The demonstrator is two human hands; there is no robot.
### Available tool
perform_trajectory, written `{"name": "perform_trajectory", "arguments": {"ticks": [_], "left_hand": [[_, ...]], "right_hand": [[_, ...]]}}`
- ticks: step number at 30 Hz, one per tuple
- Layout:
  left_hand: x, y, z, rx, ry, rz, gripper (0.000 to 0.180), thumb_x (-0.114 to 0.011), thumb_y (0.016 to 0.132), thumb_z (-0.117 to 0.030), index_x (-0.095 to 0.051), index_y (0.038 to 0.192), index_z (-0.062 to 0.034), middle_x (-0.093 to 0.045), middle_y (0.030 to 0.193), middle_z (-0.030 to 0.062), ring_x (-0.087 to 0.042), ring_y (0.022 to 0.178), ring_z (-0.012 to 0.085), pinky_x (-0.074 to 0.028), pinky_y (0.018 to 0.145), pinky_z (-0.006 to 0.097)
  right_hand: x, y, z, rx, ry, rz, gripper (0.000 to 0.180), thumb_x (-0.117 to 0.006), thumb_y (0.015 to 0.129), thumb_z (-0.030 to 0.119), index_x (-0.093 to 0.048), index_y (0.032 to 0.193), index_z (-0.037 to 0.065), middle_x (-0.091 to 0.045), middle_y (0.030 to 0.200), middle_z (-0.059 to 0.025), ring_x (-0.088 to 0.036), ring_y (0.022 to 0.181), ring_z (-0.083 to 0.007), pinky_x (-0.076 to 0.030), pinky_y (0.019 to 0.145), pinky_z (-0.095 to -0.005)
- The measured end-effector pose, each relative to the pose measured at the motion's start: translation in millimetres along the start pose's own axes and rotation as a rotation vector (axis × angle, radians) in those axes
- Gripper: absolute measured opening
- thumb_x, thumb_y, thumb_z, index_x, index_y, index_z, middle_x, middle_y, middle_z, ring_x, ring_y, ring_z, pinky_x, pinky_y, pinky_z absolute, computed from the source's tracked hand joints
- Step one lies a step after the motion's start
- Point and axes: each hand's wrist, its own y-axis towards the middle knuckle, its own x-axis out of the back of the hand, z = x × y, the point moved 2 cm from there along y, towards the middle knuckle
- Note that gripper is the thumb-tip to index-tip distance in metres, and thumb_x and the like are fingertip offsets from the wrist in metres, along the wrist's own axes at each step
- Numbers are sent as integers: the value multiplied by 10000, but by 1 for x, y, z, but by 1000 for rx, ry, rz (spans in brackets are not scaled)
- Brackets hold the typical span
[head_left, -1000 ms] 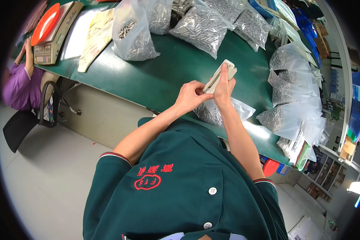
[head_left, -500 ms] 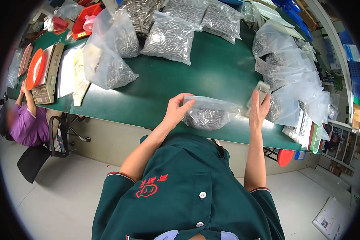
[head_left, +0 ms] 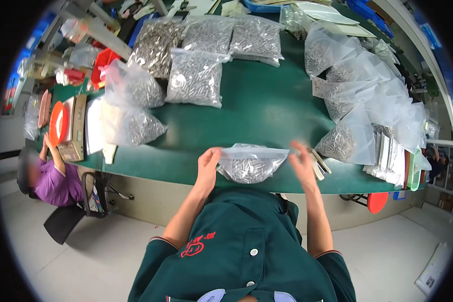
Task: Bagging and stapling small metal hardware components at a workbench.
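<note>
My left hand (head_left: 208, 163) is clamped on the left end of a clear plastic bag (head_left: 250, 163) full of small silver metal parts, thumb and fingers pinching its top corner. The bag lies at the near edge of the green table (head_left: 259, 108), right in front of my chest. My right hand (head_left: 302, 160) is just beside the bag's right end, fingers spread apart and blurred; I cannot tell whether it touches the bag, and it grips nothing that I can see. Just right of that hand lies a small stack of pale flat strips (head_left: 317, 163) on the table.

I count more filled bags about me. On the far side, four lie close together: one dark-looking bag (head_left: 153, 48) on the far left, two lighter ones (head_left: 206, 32) (head_left: 254, 38) beside it, and one (head_left: 195, 78) nearer to me. On the left stand two puffed-up bags, one (head_left: 133, 85) behind the other (head_left: 131, 126). To the right, a heap of bags (head_left: 367, 90) overlaps too much for me to count; the nearest of them (head_left: 343, 141) sits just right of the strips.

At the far left end of the table another person in a purple top (head_left: 55, 183) sits near an orange round lid (head_left: 58, 122) and a cardboard box (head_left: 75, 131).
</note>
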Motion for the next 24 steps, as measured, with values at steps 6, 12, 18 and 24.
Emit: {"name": "perform_trajectory", "arguments": {"ticks": [6,12,18,24], "left_hand": [[-19,23,-15,-77,199,-148,132,-563,890,-115,-614,832,-9,-543,773,-37,-442,729,41,-355,658,203],[-19,96,-1,290,324,-328,503,-532,875,-497,-596,943,-3,-561,752,21,-459,660,109,-369,585,250],[-35,86,2,158,1138,-141,885,-622,642,-701,-541,1034,88,-608,1038,209,-608,945,314,-463,832,373],[-37,96,2,245,1071,-160,902,-734,549,-627,-545,1107,56,-598,1085,236,-589,1016,344,-441,896,380]], "right_hand": [[-34,23,12,-92,271,75,222,-633,834,196,-657,869,-21,-635,821,-36,-549,765,-92,-442,703,-254],[-45,91,-30,-404,428,-189,469,-669,802,373,-611,919,-78,-608,798,-58,-536,753,-111,-442,662,-265],[-85,76,-20,-313,-24,40,773,-794,599,488,-543,1022,-107,-604,1012,-226,-603,927,-289,-475,820,-350],[-76,70,-2,-451,74,-15,734,-809,579,455,-555,1011,-82,-644,973,-205,-624,920,-330,-455,880,-381]]}}
